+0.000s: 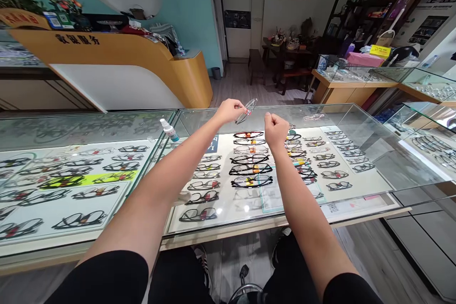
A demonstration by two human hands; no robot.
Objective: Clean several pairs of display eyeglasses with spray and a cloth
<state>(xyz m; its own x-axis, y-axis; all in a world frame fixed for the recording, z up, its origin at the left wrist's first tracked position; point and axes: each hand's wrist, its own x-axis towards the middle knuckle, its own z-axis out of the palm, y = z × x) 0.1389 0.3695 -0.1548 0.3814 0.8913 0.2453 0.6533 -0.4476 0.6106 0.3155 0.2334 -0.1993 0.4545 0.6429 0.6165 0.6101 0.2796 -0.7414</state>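
Note:
My left hand (230,111) reaches over the far part of the glass display case, its fingers pinching a pair of eyeglasses (251,108) with a thin frame. The glasses are tilted, and a small red and white tag shows on a lens. Close by on the right, my right hand (276,130) is closed in a fist with its back toward me; whatever it may hold is hidden. Below and between my hands runs a column of eyeglasses (250,169), several with orange or yellow tags. A white spray bottle (169,130) stands left of my left forearm.
The glass display case (221,228) holds more rows of spectacles on both sides. Pinkish glasses (313,117) lie near its far right edge. Beyond are a wooden counter (192,76), a bench (256,64) and further showcases (356,84). A stool's metal part shows between my legs.

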